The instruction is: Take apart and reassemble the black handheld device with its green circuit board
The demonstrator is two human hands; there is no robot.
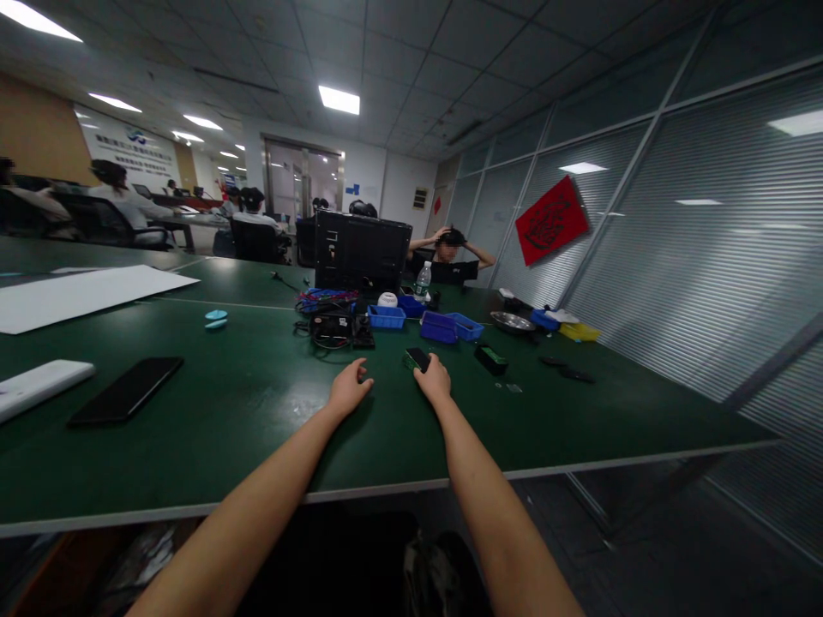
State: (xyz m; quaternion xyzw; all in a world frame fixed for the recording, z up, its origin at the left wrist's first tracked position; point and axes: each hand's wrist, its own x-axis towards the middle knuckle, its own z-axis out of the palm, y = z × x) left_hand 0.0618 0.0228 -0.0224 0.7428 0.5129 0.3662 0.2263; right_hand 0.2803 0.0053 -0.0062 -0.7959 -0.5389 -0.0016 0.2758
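Observation:
My right hand (435, 378) is closed on a small black box with a green speckled side (417, 357), just above or on the green table; I cannot tell if it touches the top. My left hand (351, 386) rests to the left of it, fingers loosely bent and apart, holding nothing. To the right of my right hand lies a similar black case with a green board-like top (491, 358). Nearby are small clear pieces (514, 388) and flat dark pieces (577, 374).
Blue trays (387, 317), a black boxy device with cables (331, 326), a baseball (387, 299), a bottle (423, 281) and a monitor (361, 253) stand farther back. A metal bowl (513, 322) and yellow tray (579, 331) are right; a black slab (129, 392) lies left. A person (450, 257) sits opposite.

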